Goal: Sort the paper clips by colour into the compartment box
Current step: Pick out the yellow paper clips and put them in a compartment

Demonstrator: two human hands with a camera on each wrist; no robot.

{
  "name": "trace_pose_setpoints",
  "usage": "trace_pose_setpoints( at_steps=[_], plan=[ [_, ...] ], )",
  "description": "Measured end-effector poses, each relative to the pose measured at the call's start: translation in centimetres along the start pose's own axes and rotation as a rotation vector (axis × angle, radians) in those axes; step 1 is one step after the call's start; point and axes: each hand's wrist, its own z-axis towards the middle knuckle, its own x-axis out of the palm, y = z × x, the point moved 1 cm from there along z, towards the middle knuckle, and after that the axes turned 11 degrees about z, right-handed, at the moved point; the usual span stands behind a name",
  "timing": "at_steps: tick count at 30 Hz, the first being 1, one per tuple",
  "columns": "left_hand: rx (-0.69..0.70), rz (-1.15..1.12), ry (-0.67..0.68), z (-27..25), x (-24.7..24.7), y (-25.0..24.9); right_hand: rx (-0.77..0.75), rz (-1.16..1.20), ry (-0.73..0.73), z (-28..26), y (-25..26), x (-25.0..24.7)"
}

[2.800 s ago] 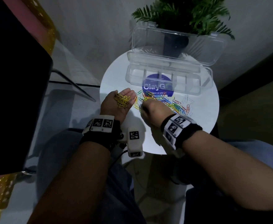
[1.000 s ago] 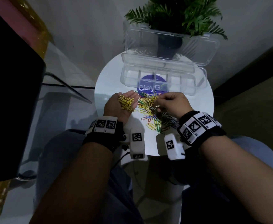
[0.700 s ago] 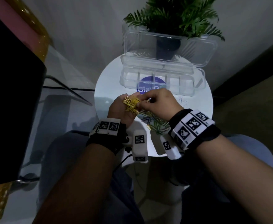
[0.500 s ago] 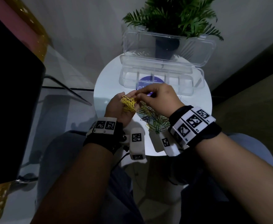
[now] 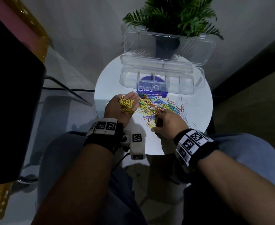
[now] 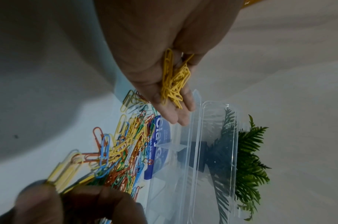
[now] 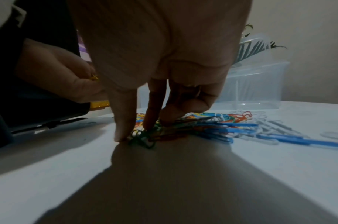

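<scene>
A mixed heap of coloured paper clips [image 5: 159,106] lies on the round white table [image 5: 110,82], in front of the clear compartment box [image 5: 182,90], whose compartments look empty. My left hand [image 5: 128,96] is palm up beside the heap, fingers fairly straight, carrying several yellow clips [image 5: 127,103] [image 6: 173,78]. My right hand [image 5: 156,116] reaches down onto the heap's near edge. In the right wrist view its thumb and forefinger [image 7: 150,121] close on clips there [image 7: 143,136]. Blurred yellow clips [image 6: 64,172] run to those fingers.
The box lid [image 5: 166,44] stands open behind the box, against a potted green plant [image 5: 174,17]. A purple round sticker [image 5: 149,90] shows on the table under the box. A dark panel [image 5: 11,111] and a glass surface lie to the left. My knees are under the table's near edge.
My right hand has left the left palm, where it met the yellow clips, and has come down on the near edge of the heap. The left hand stays palm up.
</scene>
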Motion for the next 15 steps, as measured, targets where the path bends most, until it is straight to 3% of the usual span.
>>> trace_pose_setpoints(
  at_steps=[11,15],
  plan=[
    [-0.004,0.030,-0.003,-0.05,0.48,0.24,-0.070,0.018,0.026,0.78,0.33,0.39],
    [-0.013,0.046,-0.013,0.05,0.28,0.30,-0.059,0.210,-0.009,0.56,-0.17,-0.13]
  ],
)
